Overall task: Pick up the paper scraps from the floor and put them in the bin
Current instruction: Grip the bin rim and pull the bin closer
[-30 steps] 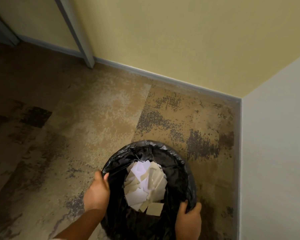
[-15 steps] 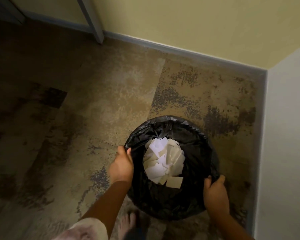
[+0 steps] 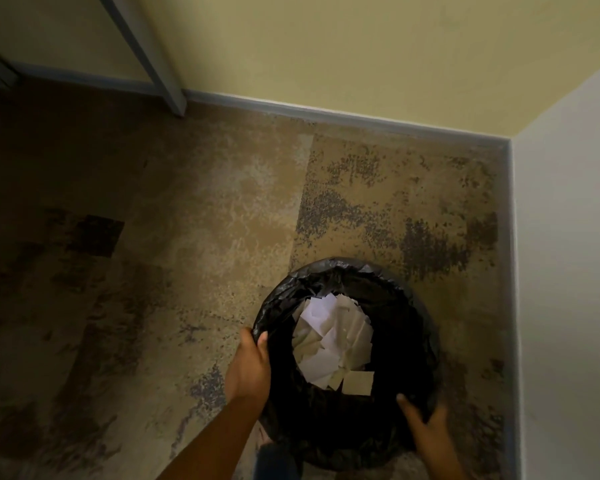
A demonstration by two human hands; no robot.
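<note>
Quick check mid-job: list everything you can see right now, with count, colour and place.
bin: one, lined with a black bag, on the floor near the corner, lower right
paper scraps: a pile, too many to count, white and cream, inside the bin
floor: one, mottled tan and dark brown, no loose scraps visible on it
yellow wall: one, top, with a grey baseboard
white wall: one, right side
grey post: one, top left, slanting down to the floor
left hand: one, grips the bin's left rim
right hand: one, grips the bin's near right rim

Dim, warm light; dark left side, right hand perhaps motion-blurred.
</note>
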